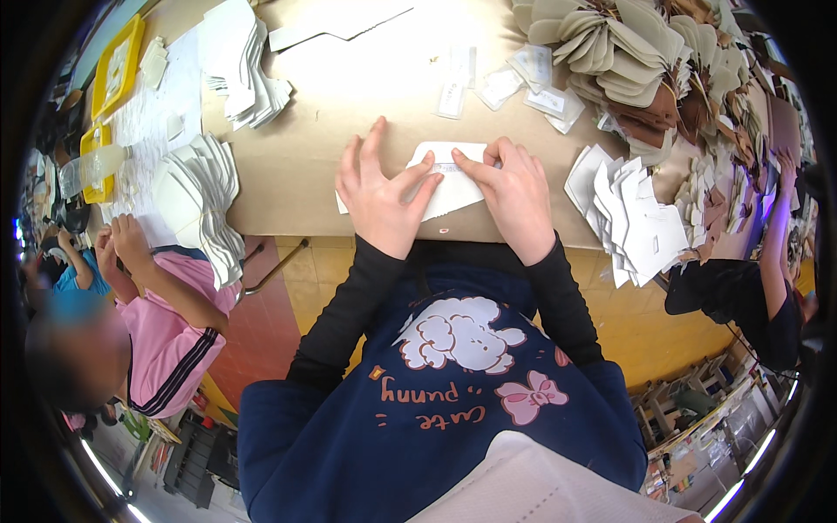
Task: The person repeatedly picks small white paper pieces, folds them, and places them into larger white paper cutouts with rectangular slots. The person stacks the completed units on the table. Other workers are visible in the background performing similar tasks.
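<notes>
White stacks [626, 225] near both hands [388, 205]

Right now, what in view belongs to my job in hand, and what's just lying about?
Belongs:
white piece, under left hand and right hand
pale strip on it
probably white stack, right
possibly small packets beyond

Seemingly just lying about:
yellow trays, left
translucent bottle
tan bundle, upper right

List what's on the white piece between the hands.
A small printed strip shows on the white piece, plus parts of the left hand and right hand. Whatever lies beneath the hands is covered.
</notes>
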A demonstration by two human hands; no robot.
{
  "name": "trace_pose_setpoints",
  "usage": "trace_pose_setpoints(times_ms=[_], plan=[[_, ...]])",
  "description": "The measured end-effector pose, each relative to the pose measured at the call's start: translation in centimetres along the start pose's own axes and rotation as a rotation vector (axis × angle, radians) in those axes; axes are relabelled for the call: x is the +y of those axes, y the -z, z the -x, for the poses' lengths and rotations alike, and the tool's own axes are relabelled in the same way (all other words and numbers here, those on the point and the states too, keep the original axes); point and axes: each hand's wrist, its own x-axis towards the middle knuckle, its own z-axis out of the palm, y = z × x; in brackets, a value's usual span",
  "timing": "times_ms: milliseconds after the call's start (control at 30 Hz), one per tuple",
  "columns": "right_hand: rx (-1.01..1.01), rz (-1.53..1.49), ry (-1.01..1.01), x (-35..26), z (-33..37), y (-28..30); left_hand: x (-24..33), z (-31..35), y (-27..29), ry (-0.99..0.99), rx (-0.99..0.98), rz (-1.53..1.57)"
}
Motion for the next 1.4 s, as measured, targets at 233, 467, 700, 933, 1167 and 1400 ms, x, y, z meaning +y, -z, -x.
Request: trace_pose_setpoints(times_ms=[233,467,700,933,1167,1400], plan=[[-0.004,-0.005,-0.062,-0.8,-0.4,-0.1,-0.2,-0.9,-0.6,0.146,-0.08,0.102],[0.159,-0.103,-0.093,-0.3,0.3,-1.1,-3.0,-0.4,-1.5,-0.13,-0.117,0.241],[0.148,-0.695,0.02,1.2,2.9,-0.2,-1.4,0.2,0.6,-0.053,-0.267,0.722],[0.177,-1.007,-0.089,0.9,3.3,2.7,1.0,-2.6,2.2,-0.011,-0.422,0.797],[0.082,-0.939,-0.098,1.6,3.9,4.7,1.4,-3.4,3.0,0.04,-0.535,0.782],[0.247,-0.976,0.031,1.8,5.2,5.8,2.0,-4.0,3.7,0.044,-0.618,0.9]])
